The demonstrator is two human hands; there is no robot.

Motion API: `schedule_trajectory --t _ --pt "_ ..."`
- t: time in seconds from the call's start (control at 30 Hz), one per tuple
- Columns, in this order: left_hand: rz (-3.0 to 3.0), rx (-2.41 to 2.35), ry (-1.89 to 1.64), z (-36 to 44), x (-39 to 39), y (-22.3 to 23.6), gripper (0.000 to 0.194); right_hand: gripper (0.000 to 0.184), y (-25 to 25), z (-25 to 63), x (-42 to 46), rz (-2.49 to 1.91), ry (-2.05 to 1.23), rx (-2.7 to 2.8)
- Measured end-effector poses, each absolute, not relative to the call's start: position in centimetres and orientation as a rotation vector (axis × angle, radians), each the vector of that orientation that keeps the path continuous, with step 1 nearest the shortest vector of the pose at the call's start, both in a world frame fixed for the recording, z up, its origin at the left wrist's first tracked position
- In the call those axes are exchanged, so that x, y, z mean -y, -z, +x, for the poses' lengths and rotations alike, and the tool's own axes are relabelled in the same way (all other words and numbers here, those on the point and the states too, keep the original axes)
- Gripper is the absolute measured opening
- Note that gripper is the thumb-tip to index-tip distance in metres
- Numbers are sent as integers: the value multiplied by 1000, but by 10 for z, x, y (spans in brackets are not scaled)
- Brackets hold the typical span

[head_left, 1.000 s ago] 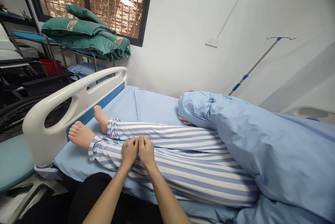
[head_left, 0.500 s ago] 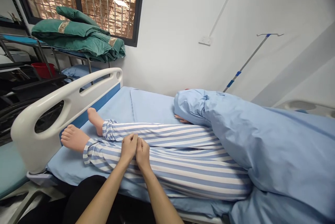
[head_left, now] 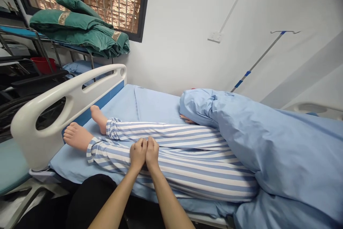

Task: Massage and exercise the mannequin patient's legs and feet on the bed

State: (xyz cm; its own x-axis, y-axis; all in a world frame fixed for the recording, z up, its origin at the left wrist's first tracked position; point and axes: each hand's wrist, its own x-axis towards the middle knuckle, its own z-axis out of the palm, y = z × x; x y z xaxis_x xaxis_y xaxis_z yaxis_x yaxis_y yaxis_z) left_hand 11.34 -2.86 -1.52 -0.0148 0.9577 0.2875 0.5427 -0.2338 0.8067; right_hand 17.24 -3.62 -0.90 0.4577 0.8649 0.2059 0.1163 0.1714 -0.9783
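Observation:
My left hand (head_left: 138, 153) and my right hand (head_left: 152, 152) are held side by side, knuckles up, with the fingers curled in and the two hands touching. They are over the lower legs of a lying figure in blue-and-white striped trousers (head_left: 193, 172). I see nothing in either hand, though the palms face down and are hidden. Whether they rest on the cloth or hover just above it, I cannot tell. Two bare, smooth feet like a manikin's, the nearer foot (head_left: 77, 136) in front, point towards the footboard. A light-blue quilt (head_left: 268, 147) covers the upper body; some fingertips (head_left: 186, 119) show at its edge.
The bed's white footboard (head_left: 66, 93) stands at the left. Behind it, folded green quilts (head_left: 77, 29) lie on a metal-framed bed under the barred window (head_left: 112, 0). A wheelchair (head_left: 32, 89) is partly visible. An IV pole (head_left: 257, 63) rises behind the bed near the wall.
My two hands, still together, have shifted slightly to the right along the legs, towards the knees. The view has tilted down a little. The trousers and quilt look the same.

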Motion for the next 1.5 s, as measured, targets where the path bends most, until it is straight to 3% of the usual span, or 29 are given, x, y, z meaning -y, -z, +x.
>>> schedule_trajectory --t 0.33,0.57,0.87,1.13,1.5 --pt "1882 -1614 -1059 114 30 10 31 37 -22 193 48 -1416 -505 1286" --pt "1872 -1631 -1061 115 30 10 31 36 10 189 47 -1497 -428 1247" --pt "1764 -1490 -1000 121 21 3 31 36 9 198 41 -1401 -557 1168" --pt "1399 -1169 -1229 142 23 -27 34 37 9 203 41 -1295 -643 1069" --pt "1795 -1482 -1127 140 31 7 30 32 13 205 41 -1292 -661 986"
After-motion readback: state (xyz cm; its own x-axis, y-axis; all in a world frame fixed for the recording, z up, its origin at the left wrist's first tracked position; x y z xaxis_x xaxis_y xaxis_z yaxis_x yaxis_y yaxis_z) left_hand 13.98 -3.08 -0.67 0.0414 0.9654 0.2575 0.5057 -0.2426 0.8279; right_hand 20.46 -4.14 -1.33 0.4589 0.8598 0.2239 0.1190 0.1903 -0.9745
